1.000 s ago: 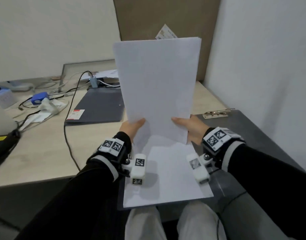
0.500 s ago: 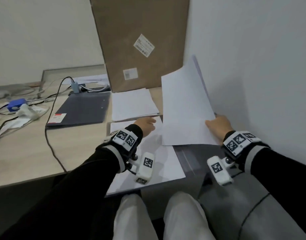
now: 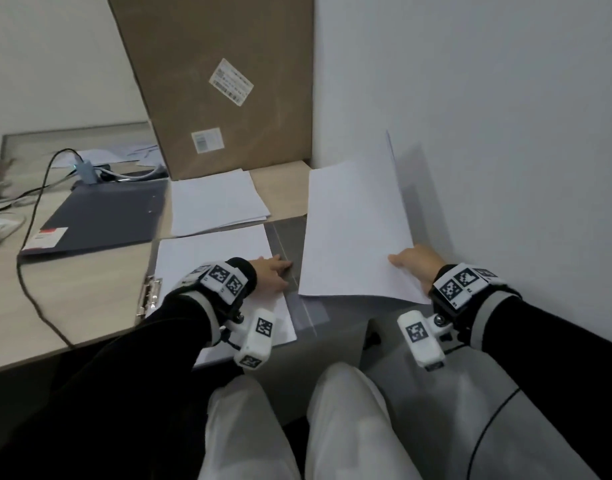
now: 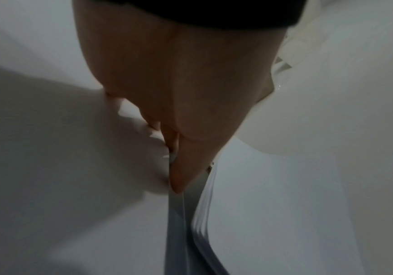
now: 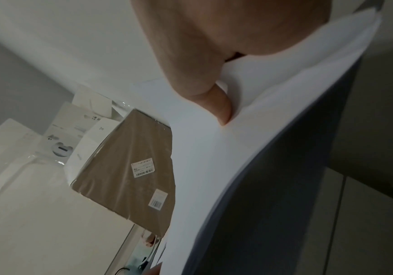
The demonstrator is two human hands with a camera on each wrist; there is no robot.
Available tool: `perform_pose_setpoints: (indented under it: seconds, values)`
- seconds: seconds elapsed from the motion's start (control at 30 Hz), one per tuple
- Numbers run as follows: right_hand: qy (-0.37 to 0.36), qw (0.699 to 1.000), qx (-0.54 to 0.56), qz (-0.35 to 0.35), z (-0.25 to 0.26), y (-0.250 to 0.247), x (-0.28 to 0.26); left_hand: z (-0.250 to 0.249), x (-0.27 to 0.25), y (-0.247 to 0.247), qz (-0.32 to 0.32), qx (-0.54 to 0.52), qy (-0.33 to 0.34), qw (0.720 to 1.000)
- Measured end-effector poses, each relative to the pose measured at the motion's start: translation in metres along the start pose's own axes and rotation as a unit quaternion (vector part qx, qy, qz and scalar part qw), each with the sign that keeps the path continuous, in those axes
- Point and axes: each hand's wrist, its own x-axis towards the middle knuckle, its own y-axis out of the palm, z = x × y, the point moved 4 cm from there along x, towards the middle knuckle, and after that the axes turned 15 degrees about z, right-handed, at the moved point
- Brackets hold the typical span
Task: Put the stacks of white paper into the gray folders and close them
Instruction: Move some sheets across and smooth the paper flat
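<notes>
An open gray folder point(image 3: 286, 241) lies in front of me, half over the table edge. White paper point(image 3: 211, 261) fills its left half, beside a metal clip point(image 3: 148, 293). My left hand point(image 3: 275, 271) rests flat on that paper's right edge at the spine, fingers straight point(image 4: 179, 130). My right hand point(image 3: 410, 265) grips the near right corner of a stack of white paper point(image 3: 353, 230), thumb on top point(image 5: 221, 109). The stack tilts up toward the wall over the folder's right half. Another paper stack point(image 3: 216, 202) lies behind the folder. A closed dark gray folder point(image 3: 100, 216) lies to the left.
A tall cardboard box point(image 3: 221, 84) leans at the back, against the wall corner. The white wall point(image 3: 505, 150) runs close along the right. A black cable point(image 3: 38, 209) crosses the wooden table point(image 3: 72, 299) at the left. My knees show under the folder's near edge.
My left hand let go of the upright stack and dropped onto the paper in the folder. My right hand swung the stack to the right and lowered it over the folder's right half.
</notes>
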Motion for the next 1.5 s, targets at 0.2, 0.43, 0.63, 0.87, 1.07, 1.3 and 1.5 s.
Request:
perform_pose_setpoints:
  seconds: [0.2,0.43,0.63,0.87,1.07,1.3,1.5]
  values:
    - [-0.052,0.993,0.068,0.083,0.002,0.036,0.021,0.052,-0.043,0.003,0.026,-0.157,0.018,0.987]
    - [-0.064,0.971,0.128,0.192,0.024,0.075,-0.01,0.048,-0.052,-0.01,-0.084,-0.545,0.111,0.827]
    - [-0.059,0.946,0.151,0.279,0.011,0.075,-0.031,0.035,-0.047,-0.012,-0.13,-0.519,0.038,0.844]
    - [-0.028,0.951,0.127,0.279,-0.021,0.053,-0.034,0.027,-0.042,0.028,-0.108,-0.437,-0.008,0.893]
    - [-0.002,0.984,0.066,0.163,-0.024,0.049,-0.02,0.011,-0.051,0.038,-0.105,-0.384,-0.042,0.916]
    - [-0.016,0.992,0.069,0.107,-0.012,0.036,-0.009,0.015,-0.045,0.031,-0.127,-0.406,-0.04,0.904]
    - [0.014,0.991,0.064,0.113,-0.011,0.028,0.001,0.008,-0.042,0.024,-0.102,-0.416,-0.023,0.903]
